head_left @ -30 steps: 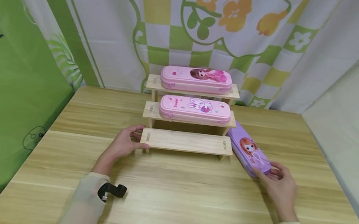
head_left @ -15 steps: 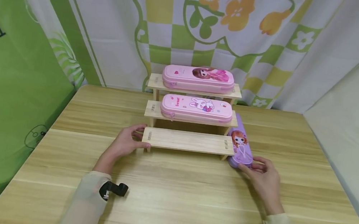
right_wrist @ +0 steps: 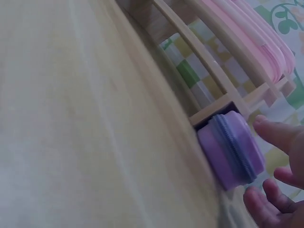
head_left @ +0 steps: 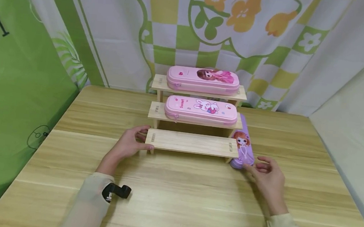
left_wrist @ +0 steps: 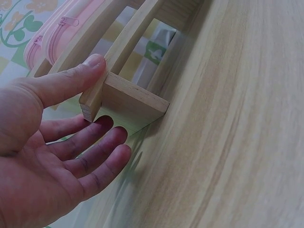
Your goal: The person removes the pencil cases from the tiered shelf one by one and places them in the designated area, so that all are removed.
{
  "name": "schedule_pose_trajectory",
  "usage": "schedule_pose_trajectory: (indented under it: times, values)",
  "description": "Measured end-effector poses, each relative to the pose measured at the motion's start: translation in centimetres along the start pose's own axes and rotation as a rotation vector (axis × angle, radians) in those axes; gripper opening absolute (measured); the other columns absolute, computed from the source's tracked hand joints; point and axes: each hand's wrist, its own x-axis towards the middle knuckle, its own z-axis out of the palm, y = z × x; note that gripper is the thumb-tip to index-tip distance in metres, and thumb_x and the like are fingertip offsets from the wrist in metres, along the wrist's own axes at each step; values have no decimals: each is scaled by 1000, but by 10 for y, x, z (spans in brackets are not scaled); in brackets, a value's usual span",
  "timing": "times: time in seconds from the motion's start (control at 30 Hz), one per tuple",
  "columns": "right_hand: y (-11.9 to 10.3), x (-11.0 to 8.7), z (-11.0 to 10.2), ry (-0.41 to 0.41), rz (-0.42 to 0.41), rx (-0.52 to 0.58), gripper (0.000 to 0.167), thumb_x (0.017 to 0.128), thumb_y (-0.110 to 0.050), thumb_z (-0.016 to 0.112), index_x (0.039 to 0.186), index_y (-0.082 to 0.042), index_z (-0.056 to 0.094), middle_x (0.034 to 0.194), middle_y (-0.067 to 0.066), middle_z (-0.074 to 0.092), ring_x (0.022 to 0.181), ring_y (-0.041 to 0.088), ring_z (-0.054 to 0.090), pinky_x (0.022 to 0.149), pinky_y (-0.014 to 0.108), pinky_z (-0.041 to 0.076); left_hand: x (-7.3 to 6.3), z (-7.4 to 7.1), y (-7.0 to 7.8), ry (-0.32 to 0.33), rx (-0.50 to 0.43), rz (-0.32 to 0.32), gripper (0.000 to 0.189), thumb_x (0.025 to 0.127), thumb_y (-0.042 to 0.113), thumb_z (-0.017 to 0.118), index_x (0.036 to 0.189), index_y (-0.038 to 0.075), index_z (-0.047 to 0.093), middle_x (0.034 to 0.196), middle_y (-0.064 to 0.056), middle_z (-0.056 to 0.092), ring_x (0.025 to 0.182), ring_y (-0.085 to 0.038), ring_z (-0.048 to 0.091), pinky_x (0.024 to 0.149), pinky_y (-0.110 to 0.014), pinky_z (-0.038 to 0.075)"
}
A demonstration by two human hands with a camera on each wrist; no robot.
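A three-step wooden stand (head_left: 192,143) is on the table. My left hand (head_left: 128,143) grips the left end of its lowest step; in the left wrist view the thumb (left_wrist: 71,80) lies on the board's edge, with fingers below. Against the stand's right side lies a purple pencil case (head_left: 243,148) with a doll picture, its long side running front to back and partly hidden by the steps. My right hand (head_left: 269,178) is at its near end, fingers loosely spread. The right wrist view shows a gap between those fingers and the purple case (right_wrist: 230,152).
On the middle step rests a pink pencil case (head_left: 202,110) with a rabbit. Another pink pencil case (head_left: 203,79) with a doll lies on the top step. Behind the table (head_left: 173,200) hangs a patterned curtain (head_left: 163,35); a green cloth (head_left: 20,112) covers the left side.
The purple pencil case has swung left from a slant to lie along the stand's right side. My right hand moved left with it, then loosened its grip. My left hand stays in place.
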Motion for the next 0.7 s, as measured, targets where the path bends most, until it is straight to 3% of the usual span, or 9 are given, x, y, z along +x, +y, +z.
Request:
schedule_pose_trajectory:
  times: [0.17, 0.27, 0.5, 0.7]
  values:
    - [-15, 10, -5, 74, -71, 41, 50, 86, -27, 82, 124, 0, 64, 90, -9, 64, 75, -8, 56, 67, 8, 48, 0, 0, -2, 6, -3, -8, 80, 79, 8, 85, 149, 0, 46, 137, -20, 59, 118, -36, 59, 96, -45, 50]
    - [-30, 15, -7, 86, -154, 64, 42, 89, -23, 79, 120, 2, 66, 89, -13, 62, 79, -8, 56, 71, 6, 47, 0, 0, -3, 4, -1, -9, 80, 79, 9, 85, 149, 1, 46, 137, -20, 59, 118, -36, 59, 96, -46, 50]
    - [-62, 30, -3, 14, -319, 141, 40, 90, -18, 77, 122, 3, 65, 107, 2, 68, 91, -2, 63, 81, 8, 50, 2, -1, -5, -4, 3, -4, 80, 81, 13, 85, 150, 3, 45, 137, -19, 58, 118, -35, 59, 94, -44, 51]
    - [-81, 45, 9, -50, -410, 197, 52, 89, -14, 79, 134, 2, 60, 130, 16, 64, 110, 10, 62, 95, 17, 49, 3, 0, -7, -4, -4, 15, 80, 80, 11, 85, 149, 2, 45, 135, -19, 59, 116, -34, 60, 95, -44, 50]
